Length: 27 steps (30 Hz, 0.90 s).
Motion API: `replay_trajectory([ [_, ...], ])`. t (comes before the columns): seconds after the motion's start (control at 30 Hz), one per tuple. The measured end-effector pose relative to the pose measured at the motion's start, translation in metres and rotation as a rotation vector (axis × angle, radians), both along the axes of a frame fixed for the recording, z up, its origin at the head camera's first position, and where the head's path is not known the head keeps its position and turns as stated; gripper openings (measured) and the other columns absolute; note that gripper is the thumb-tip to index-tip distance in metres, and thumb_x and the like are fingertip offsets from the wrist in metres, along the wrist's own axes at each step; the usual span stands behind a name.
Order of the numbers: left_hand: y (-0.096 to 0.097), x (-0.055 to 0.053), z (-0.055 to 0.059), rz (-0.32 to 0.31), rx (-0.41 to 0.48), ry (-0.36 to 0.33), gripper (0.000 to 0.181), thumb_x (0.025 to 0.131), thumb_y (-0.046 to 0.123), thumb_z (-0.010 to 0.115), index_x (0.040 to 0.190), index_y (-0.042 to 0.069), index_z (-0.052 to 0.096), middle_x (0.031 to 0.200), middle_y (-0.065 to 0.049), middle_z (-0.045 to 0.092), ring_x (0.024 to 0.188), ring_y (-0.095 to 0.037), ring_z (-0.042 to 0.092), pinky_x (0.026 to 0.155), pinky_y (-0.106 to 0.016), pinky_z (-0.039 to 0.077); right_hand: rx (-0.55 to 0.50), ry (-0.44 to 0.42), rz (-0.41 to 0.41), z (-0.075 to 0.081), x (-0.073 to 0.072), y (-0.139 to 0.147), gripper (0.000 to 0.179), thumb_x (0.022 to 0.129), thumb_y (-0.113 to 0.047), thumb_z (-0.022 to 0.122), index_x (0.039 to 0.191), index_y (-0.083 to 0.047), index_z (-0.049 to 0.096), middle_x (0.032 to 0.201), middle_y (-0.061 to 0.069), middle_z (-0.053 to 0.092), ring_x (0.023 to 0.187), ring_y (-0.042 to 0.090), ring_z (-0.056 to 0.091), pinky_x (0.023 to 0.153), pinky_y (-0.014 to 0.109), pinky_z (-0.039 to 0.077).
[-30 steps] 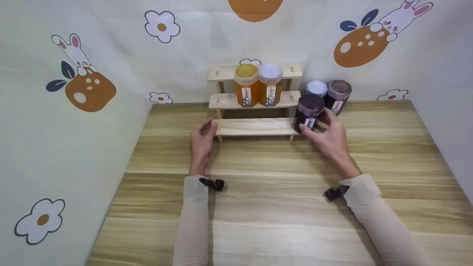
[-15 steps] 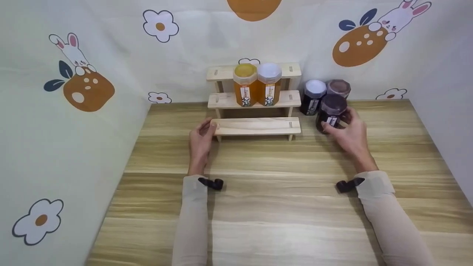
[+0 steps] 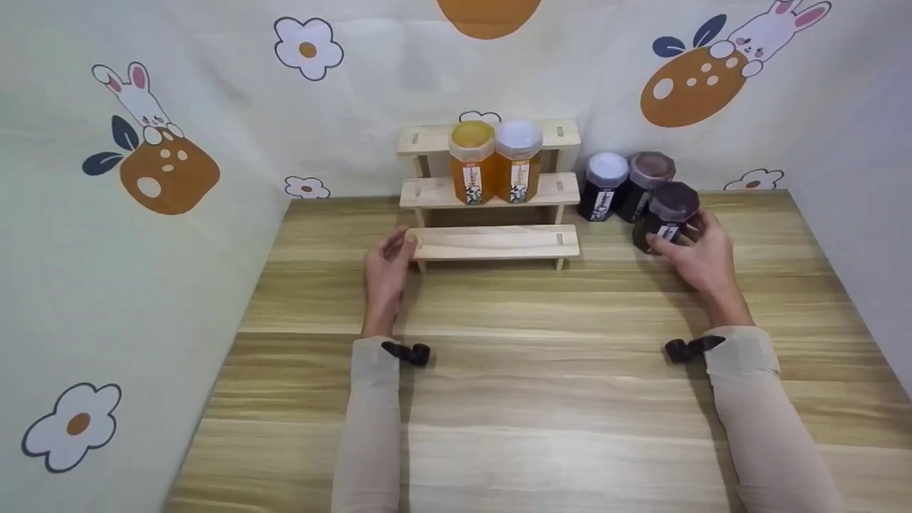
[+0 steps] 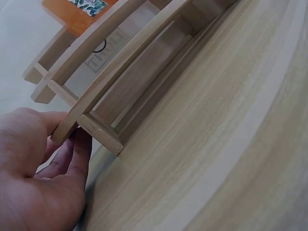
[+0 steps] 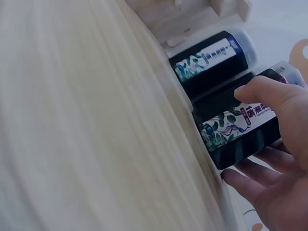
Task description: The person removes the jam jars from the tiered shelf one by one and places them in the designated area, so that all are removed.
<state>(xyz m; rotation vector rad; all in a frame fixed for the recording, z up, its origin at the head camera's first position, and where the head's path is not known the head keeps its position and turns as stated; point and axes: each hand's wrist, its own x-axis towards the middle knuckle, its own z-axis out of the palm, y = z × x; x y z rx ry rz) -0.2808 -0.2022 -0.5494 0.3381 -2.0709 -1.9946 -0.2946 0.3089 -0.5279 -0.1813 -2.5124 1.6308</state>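
Note:
My right hand (image 3: 702,260) grips a dark jar (image 3: 664,228) with a brown lid, thumb on the near side and fingers round the far right. In the right wrist view the jar's label (image 5: 236,124) shows leaves and berries. Its base is at the tabletop; touching or just above, I cannot tell. Behind it stand a dark jar (image 3: 600,199) with a white lid and another (image 3: 636,192) with a brown lid, partly hidden. My left hand (image 3: 387,271) pinches the left end of the bottom step on a three-step wooden rack (image 3: 495,244), thumb on top, fingers underneath.
Two amber jars stand side by side on the rack's middle step, one with a yellow lid (image 3: 472,164) and one with a white lid (image 3: 519,164). A printed cloth (image 3: 385,92) hangs close behind the rack. The wood-grain table (image 3: 527,399) extends in front.
My right hand has carried the dark jar rightward from the right end of the bottom step to in front of the other dark jars. The left hand keeps its place on the rack.

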Motion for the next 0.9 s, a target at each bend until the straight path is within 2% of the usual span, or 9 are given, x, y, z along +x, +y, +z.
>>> replay_trajectory([
  [0.17, -0.001, -0.001, -0.001, -0.014, 0.043, 0.021, 0.039, 0.104, 0.023, 0.075, 0.138, 0.003, 0.071, 0.134, -0.018, 0.071, 0.125, -0.024, 0.067, 0.105, -0.029, 0.057, 0.059, 0.023, -0.003, 0.002, -0.001, 0.003, 0.089, 0.089, -0.016, 0.090, 0.160, 0.005, 0.041, 0.159, 0.030, 0.053, 0.149, 0.042, 0.053, 0.128, 0.048, 0.044],
  [0.47, -0.001, 0.001, 0.001, -0.015, -0.006, 0.014, 0.040, 0.104, 0.026, 0.076, 0.138, 0.006, 0.071, 0.134, -0.014, 0.072, 0.127, -0.024, 0.066, 0.110, -0.035, 0.057, 0.063, -0.022, -0.044, 0.005, -0.002, 0.014, 0.090, 0.092, -0.017, 0.087, 0.163, 0.003, 0.036, 0.162, 0.029, 0.050, 0.151, 0.041, 0.050, 0.130, 0.048, 0.041],
  [0.6, -0.001, 0.001, 0.002, -0.014, -0.020, 0.002, 0.043, 0.103, 0.029, 0.077, 0.139, 0.006, 0.071, 0.134, -0.014, 0.072, 0.127, -0.024, 0.067, 0.110, -0.035, 0.057, 0.051, -0.021, -0.065, 0.004, -0.008, 0.018, 0.089, 0.093, -0.015, 0.084, 0.164, 0.003, 0.035, 0.164, 0.028, 0.049, 0.152, 0.040, 0.049, 0.131, 0.045, 0.039],
  [0.9, -0.002, 0.001, 0.001, -0.015, 0.022, 0.001, 0.040, 0.103, 0.028, 0.077, 0.138, 0.007, 0.072, 0.133, -0.014, 0.073, 0.124, -0.023, 0.067, 0.106, -0.031, 0.059, 0.094, -0.027, -0.061, 0.003, -0.031, 0.031, 0.088, 0.094, -0.012, 0.082, 0.163, 0.006, 0.032, 0.164, 0.031, 0.047, 0.154, 0.042, 0.046, 0.132, 0.046, 0.037],
])
